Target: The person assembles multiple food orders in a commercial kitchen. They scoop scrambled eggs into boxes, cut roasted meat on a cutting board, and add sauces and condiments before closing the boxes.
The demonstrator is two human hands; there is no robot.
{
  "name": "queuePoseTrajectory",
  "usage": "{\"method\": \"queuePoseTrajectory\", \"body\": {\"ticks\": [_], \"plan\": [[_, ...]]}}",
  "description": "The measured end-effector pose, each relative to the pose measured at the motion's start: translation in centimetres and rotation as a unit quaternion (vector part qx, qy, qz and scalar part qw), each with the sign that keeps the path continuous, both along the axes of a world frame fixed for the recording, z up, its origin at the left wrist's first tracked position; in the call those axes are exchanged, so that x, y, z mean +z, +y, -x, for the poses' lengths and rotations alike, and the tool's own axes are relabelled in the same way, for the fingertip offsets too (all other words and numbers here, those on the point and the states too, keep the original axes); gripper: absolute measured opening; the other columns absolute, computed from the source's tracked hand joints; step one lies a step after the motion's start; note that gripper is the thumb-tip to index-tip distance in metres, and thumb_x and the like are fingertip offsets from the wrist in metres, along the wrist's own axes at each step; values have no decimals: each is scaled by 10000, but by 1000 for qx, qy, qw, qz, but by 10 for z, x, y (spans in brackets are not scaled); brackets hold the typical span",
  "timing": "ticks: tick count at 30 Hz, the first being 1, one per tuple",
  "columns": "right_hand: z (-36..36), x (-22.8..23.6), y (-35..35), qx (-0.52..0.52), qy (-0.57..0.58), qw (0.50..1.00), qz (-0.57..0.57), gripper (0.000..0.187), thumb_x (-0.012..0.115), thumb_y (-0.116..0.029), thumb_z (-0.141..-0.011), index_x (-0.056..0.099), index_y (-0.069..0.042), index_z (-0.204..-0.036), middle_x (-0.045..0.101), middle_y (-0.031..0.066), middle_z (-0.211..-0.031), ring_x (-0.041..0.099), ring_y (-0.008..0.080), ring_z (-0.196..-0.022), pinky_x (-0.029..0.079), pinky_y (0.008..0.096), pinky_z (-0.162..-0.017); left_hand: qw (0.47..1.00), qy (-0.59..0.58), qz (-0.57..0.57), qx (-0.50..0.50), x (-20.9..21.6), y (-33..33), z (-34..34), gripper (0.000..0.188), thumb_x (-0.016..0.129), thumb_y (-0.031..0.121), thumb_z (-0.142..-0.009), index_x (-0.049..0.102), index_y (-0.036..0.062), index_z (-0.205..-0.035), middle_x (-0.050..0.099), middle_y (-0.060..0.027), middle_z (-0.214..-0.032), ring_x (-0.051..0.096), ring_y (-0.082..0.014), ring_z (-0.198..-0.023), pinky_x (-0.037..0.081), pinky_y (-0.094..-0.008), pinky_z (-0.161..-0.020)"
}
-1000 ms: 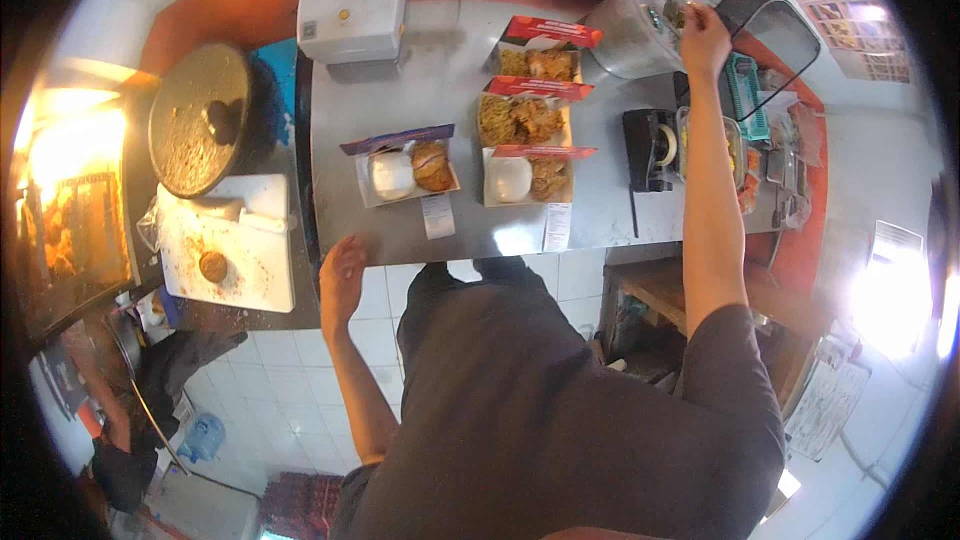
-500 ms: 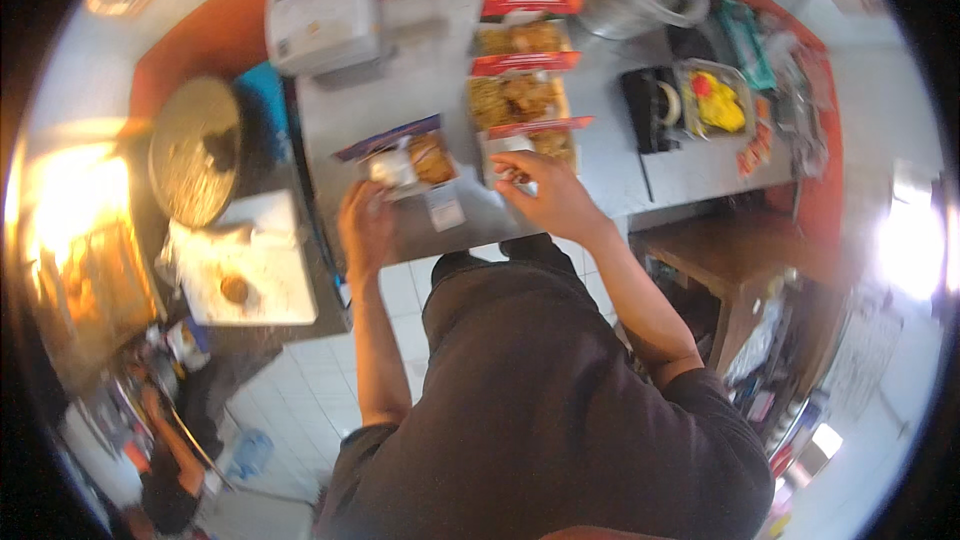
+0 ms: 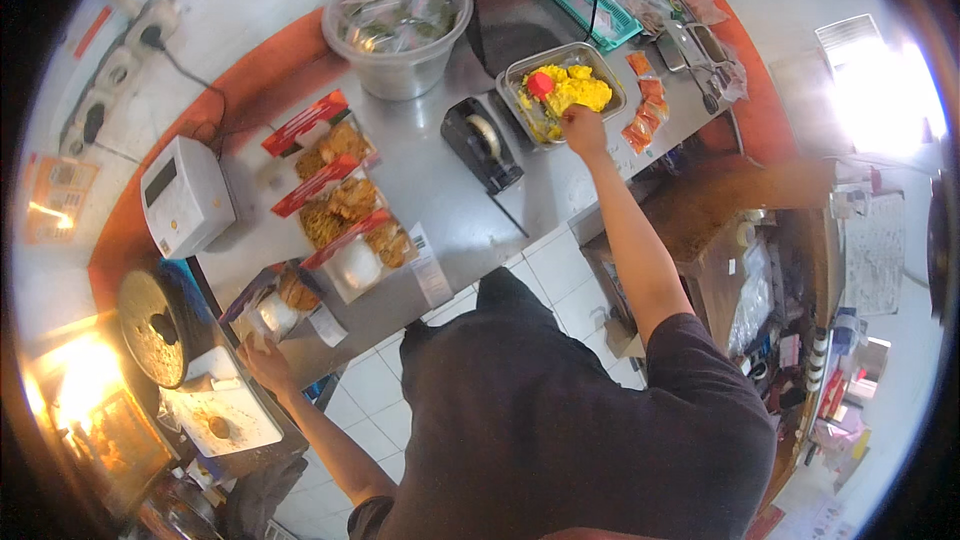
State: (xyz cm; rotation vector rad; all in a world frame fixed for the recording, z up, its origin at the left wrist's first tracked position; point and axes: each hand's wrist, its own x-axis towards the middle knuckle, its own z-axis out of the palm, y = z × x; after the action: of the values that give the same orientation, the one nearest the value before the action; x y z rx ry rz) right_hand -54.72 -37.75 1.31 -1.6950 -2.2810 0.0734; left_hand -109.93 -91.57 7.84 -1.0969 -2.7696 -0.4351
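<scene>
My right hand reaches over the near rim of a metal tray of yellow bundles, with one red bundle among them. Its fingers are curled together at the yellow bundles; what they grip, if anything, is hidden. My left hand is at the near left corner of an open blue-edged food box, fingers drawn together on something whitish I cannot make out. In that box lie a white rice portion and a brown fried piece. Right of it stand several red-edged boxes with rice, noodles and fried pieces.
A black tape dispenser stands left of the tray; orange sachets lie right of it. Behind are a clear bucket and a teal basket. A white printer-like machine and a round lid are at left.
My right hand has moved from the red-edged boxes, right and away, to the tray. The view has swung right; my left hand stays beside the blue-edged box.
</scene>
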Motion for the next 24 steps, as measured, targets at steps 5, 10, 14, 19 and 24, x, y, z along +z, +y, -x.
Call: {"method": "queuePoseTrajectory", "body": {"ticks": [5, 10, 14, 19, 24], "plan": [[33, -14, 39, -43, -81, 987, 136, 198, 632, -200, -940, 741, -81, -1055, 767, 205, -1021, 756, 389, -923, 607, 521, -833, 986, 60, -12, 153, 20, 39, -78, 229, 679, 140, -979, 669, 12, -1168, 682, -160, -1102, 662, -343, -1020, 539, -442, -889], [32, 20, 36, 10, -69, 981, 182, 216, 651, -196, -929, 694, -41, -1072, 737, 219, -1053, 740, 393, -956, 611, 511, -813, 925, -356, -121, -45, 33, 99, -202, 184, 687, 51, -975, 676, 25, -1157, 698, -60, -950, 668, -153, -865, 548, -319, -806], [14, 50, 33, 33, 25, 994, 101, 160, 645, -152, -920, 653, -14, -1001, 689, 222, -985, 714, 416, -910, 594, 534, -784, 720, -629, -2, -293, 45, 217, -330, 369, 746, 192, -982, 657, 28, -1300, 754, -105, -1107, 722, -188, -1004, 574, -337, -899], [0, 77, 65, 52, 18, 998, 17, 163, 609, -119, -926, 634, 21, -1003, 689, 235, -996, 715, 424, -899, 596, 531, -753, 697, -619, 50, -358, 14, 372, -421, 714, 748, 315, -965, 453, -38, -1511, 676, -213, -1283, 725, -273, -1064, 561, -405, -959], [8, 68, 64, 51, -39, 988, 143, 397, 668, -362, -952, 696, 16, -1068, 736, 237, -1011, 742, 416, -902, 609, 519, -768, 825, -487, 64, -279, -26, 433, -443, 809, 756, 272, -922, 383, -101, -1536, 653, -243, -1290, 742, -283, -946, 554, -425, -957]]}}
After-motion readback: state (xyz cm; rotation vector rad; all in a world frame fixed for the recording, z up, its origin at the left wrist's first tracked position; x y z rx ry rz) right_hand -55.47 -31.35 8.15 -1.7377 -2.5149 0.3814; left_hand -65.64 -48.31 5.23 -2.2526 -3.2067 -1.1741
